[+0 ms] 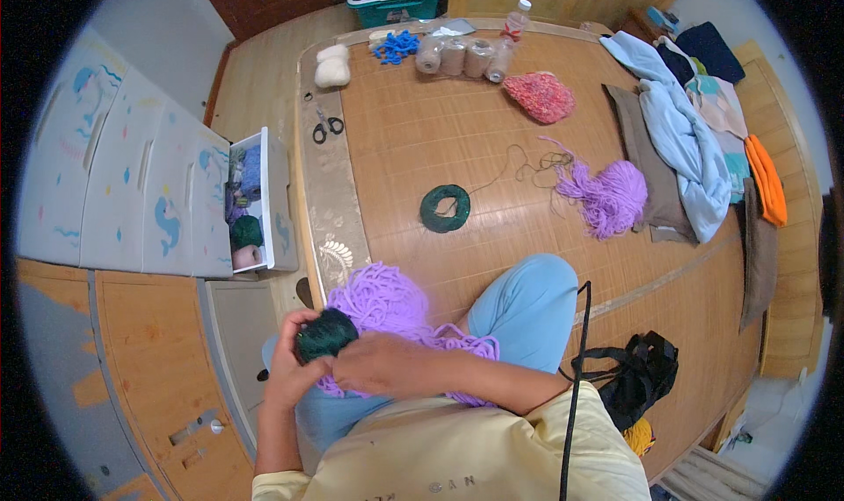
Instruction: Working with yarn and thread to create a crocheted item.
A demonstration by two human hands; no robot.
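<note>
A dark green ball of yarn [327,332] sits in my left hand [294,347], whose fingers curl round its far and left sides. My right hand [374,363] is closed against the ball's near right side, slightly blurred. Whatever its fingers pinch there is hidden. Behind both hands a heap of thick lilac yarn [378,294] covers my lap, with loose strands trailing right under my forearm. Farther out, a flat ring of dark green yarn [431,209] lies on the mat, a thin strand running from it towards the right.
A second lilac yarn heap [615,189] lies right, beside tangled thin thread. Scissors [328,127], white yarn [332,66], wrapped cones [466,57], a pink-red knitted piece [539,97] and a bottle [517,19] lie farther off. An open drawer [280,198] stands left; a black bag [642,369] right.
</note>
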